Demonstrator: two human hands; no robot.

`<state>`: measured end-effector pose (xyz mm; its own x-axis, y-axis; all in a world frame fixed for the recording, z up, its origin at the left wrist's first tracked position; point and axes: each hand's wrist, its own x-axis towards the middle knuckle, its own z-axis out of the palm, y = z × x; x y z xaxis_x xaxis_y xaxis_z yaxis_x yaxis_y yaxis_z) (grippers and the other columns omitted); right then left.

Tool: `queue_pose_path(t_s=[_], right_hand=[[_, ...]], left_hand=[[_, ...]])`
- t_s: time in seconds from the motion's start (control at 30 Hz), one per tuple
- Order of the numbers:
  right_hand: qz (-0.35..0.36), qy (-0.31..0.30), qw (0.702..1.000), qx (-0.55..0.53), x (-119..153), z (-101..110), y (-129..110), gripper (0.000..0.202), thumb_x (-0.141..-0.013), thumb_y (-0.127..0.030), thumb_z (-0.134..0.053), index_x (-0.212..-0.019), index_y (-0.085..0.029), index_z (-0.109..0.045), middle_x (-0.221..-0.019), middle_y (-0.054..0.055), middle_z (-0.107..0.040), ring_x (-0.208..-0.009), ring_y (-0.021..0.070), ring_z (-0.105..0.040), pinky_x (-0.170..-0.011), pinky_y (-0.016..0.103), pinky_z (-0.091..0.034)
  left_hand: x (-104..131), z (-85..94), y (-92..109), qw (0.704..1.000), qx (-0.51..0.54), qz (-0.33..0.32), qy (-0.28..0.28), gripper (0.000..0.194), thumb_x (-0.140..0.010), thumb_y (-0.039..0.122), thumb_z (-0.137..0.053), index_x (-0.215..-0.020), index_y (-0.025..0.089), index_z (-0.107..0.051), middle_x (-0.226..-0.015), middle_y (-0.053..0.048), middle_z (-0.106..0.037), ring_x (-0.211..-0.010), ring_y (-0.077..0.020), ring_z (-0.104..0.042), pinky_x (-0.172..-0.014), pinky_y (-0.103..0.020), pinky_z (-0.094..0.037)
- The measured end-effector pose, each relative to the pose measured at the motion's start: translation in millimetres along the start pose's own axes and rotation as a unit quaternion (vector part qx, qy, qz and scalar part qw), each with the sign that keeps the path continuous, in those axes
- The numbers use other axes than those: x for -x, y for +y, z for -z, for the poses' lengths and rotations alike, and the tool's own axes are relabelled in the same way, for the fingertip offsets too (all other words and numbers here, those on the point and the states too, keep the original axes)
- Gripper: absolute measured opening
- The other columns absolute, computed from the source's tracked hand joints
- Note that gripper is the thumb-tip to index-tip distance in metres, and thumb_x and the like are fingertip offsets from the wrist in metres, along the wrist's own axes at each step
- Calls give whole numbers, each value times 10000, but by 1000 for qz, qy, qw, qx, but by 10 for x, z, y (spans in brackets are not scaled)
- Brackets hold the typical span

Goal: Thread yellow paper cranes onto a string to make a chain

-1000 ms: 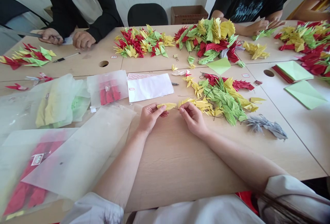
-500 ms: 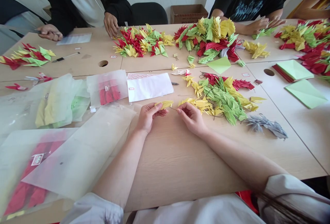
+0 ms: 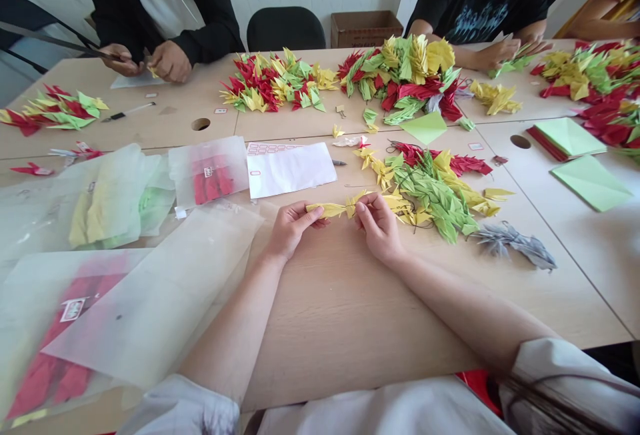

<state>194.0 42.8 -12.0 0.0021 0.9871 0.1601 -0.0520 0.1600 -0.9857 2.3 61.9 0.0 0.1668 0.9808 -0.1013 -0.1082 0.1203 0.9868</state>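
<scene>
My left hand [image 3: 293, 228] is closed, with thumb and fingers pinching one end of a yellow folded paper crane [image 3: 331, 209]. The crane points toward my right hand [image 3: 380, 225], which is also closed. Between its thumb and fingers is a string of yellow paper cranes [image 3: 353, 205], with a dark thread showing at the fingertips. That string runs on behind the hand to more yellow folded pieces. Whether a needle is in the right fingers is hidden. Just beyond lies a bundle of green folded paper strings [image 3: 433, 191] with red and yellow ones about it.
Frosted plastic bags [image 3: 155, 301] of folded paper cover the left side. A white sheet [image 3: 293, 171] and pen [image 3: 340, 163] lie ahead. Grey netting [image 3: 517, 245] and green paper squares [image 3: 593, 181] are at right. Across the table, people's hands [image 3: 170, 61] work near piles of cranes [image 3: 277, 81].
The crane in my left hand now meets the yellow pieces at my right fingertips, where a bare thread or needle showed before. Across the table, a person's hands came together at the left.
</scene>
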Motion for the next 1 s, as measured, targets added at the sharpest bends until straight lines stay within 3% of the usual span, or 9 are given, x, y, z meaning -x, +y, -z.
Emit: queue_pose_path(t_s=[0.13,0.23,0.4,0.63,0.83,1.0], right_hand=[[-52,-62,997,-18,10,4,-44,341,-917,-563,-554,-979,-231,-507,-670,-31,-527,-560,122,-473,-534,254,-387],[-61,-105,992,33,-2,3,-58,378,-878,-585,-602,-938,-213,-573,-672,-15,-541,-585,133,-490,-541,264,-389],[-49,-71,993,84,-32,7,-41,386,-904,-570,-577,-783,-204,-570,-606,-19,-504,-542,123,-433,-513,270,-335],[-52,-60,993,89,-37,13,-46,400,-890,-591,-587,-790,-205,-557,-595,-24,-498,-526,118,-425,-493,262,-324],[-49,-49,993,93,-34,19,-29,395,-892,-590,-584,-824,-201,-572,-588,-29,-484,-528,119,-420,-498,260,-323],[7,-52,991,126,-31,17,-23,341,-888,-524,-623,-770,-207,-583,-637,-16,-468,-569,128,-401,-527,277,-319]], left_hand=[[0,-11,-37,1000,-4,1,15,266,-709,395,-807,-749,146,-723,-720,-34,-729,-647,-151,-657,-672,-275,-530],[3,-12,-67,1000,-26,-2,-1,277,-672,383,-837,-748,147,-713,-743,-33,-733,-687,-160,-664,-686,-272,-527],[13,-21,-62,1000,-2,-16,1,326,-689,363,-830,-909,151,-717,-826,-45,-752,-729,-161,-682,-725,-279,-541],[1,-27,-55,997,-12,-39,63,262,-749,397,-766,-821,147,-729,-718,-34,-727,-611,-138,-642,-640,-269,-518],[15,-5,-38,998,-31,-39,42,257,-775,403,-737,-820,150,-740,-750,-45,-737,-635,-144,-642,-662,-273,-516],[34,-6,-57,998,-36,-46,18,272,-754,402,-767,-864,160,-711,-734,-23,-712,-638,-139,-651,-657,-258,-520]])
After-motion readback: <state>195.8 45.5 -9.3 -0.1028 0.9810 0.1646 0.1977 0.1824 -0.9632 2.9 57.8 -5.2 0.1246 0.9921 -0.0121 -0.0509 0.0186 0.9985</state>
